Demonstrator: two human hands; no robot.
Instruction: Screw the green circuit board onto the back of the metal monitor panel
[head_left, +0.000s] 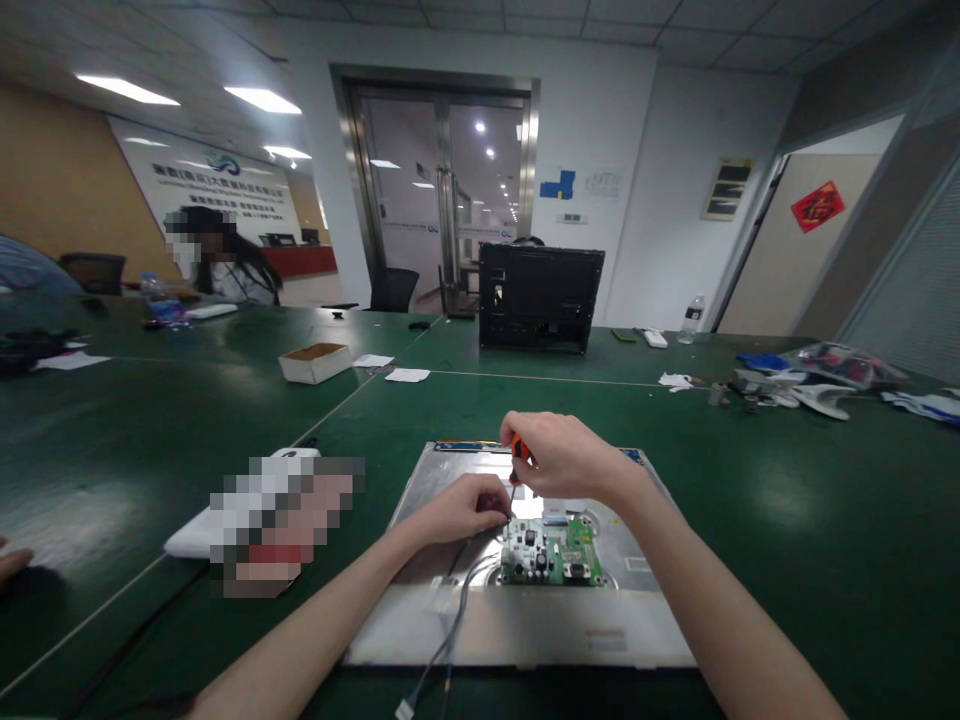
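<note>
My right hand (559, 455) is closed around the orange and black handle of a screwdriver (519, 450), which stands nearly upright. Its thin shaft points down to the upper left corner of a green circuit board (551, 552). By that corner my left hand (472, 505) has thumb and fingers pinched together near the screwdriver tip; whatever lies between them is hidden. The board sits on the silver metal back of a flat display panel (525, 625) lying on the table. Grey cables (459, 610) run from the board's left side over the panel to a white plug (405, 709).
Beyond the panel a black monitor housing (540, 298) stands upright on the green table (390, 410). A small open box (315, 363) is at back left, a white device (202, 525) nearer. Bags and loose parts (795, 385) lie right. Another person (232, 265) sits far left.
</note>
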